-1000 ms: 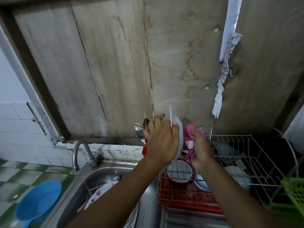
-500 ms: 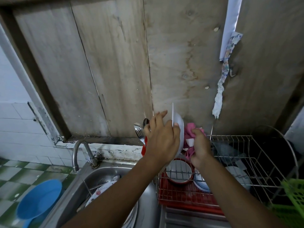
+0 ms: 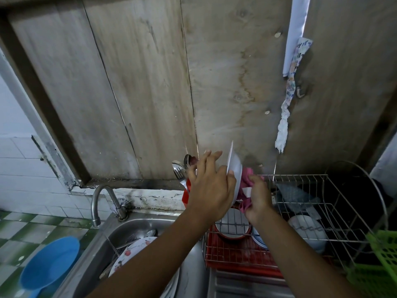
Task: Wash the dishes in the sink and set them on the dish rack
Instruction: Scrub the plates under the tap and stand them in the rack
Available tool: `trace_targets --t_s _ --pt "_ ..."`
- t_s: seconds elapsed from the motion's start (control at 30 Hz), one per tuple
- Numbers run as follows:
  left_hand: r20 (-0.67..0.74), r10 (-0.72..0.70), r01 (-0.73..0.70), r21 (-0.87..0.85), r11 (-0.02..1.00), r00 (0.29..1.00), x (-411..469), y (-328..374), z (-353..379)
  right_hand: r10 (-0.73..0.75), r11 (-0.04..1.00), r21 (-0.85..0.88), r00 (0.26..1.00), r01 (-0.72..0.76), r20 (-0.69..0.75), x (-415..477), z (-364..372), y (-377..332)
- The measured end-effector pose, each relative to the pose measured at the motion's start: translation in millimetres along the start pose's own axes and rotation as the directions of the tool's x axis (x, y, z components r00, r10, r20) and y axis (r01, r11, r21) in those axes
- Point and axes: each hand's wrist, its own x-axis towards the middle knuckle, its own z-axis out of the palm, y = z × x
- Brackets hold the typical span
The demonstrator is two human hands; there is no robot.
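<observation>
My left hand (image 3: pixel 211 186) holds a white dish (image 3: pixel 234 168) on edge above the left end of the wire dish rack (image 3: pixel 322 205), thumb on its rim and fingers spread behind it. My right hand (image 3: pixel 258 200) grips a pink cloth (image 3: pixel 246 179) pressed against the dish's far side. Below them in the rack sit a red-rimmed bowl (image 3: pixel 232 222), a blue-rimmed dish (image 3: pixel 258 237) and a white bowl (image 3: pixel 307 231). The steel sink (image 3: pixel 129 229) at lower left holds a flowered plate (image 3: pixel 133 252) and cutlery.
A curved tap (image 3: pixel 103 201) stands behind the sink. Spoons and forks (image 3: pixel 182 168) stick up from a red holder beside the rack. A blue plastic basin (image 3: pixel 48 263) lies on the floor at left, a green basket (image 3: pixel 380 265) at right. Plywood wall close behind.
Both hands have risen slightly with the dish and cloth. The right hand has shifted the cloth a little against the dish.
</observation>
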Motion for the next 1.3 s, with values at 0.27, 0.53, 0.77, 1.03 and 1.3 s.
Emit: trace_targets --t_s 0.27,0.53,0.77,1.03,1.3 --pt "-0.112 0.002 0.002 0.033 0.999 0.994 -20.1 -0.1 6.4 -0.02 1.0 -0.017 0.999 0.021 0.041 4.2 -0.6 -1.4" --pt "-0.144 -0.034 0.05 0.109 0.993 0.989 -24.2 -5.6 12.5 -0.008 0.988 -0.153 0.998 0.019 0.069 9.5 8.1 3.3" --pt "-0.085 -0.16 0.15 -0.112 0.982 0.983 -24.7 -12.6 -8.7 -0.039 0.958 -0.283 0.999 0.047 0.035 10.3 9.9 1.8" --pt "-0.159 -0.279 0.139 -0.58 0.803 0.947 7.4 -17.7 -71.6 -0.428 0.891 -0.152 0.903 0.427 0.028 -31.5 39.0 -76.6" --pt "-0.428 0.185 -0.336 -0.312 0.889 0.885 3.7 -39.3 -102.6 -0.02 0.988 0.144 0.876 -0.056 0.483 -109.2 139.9 -69.5"
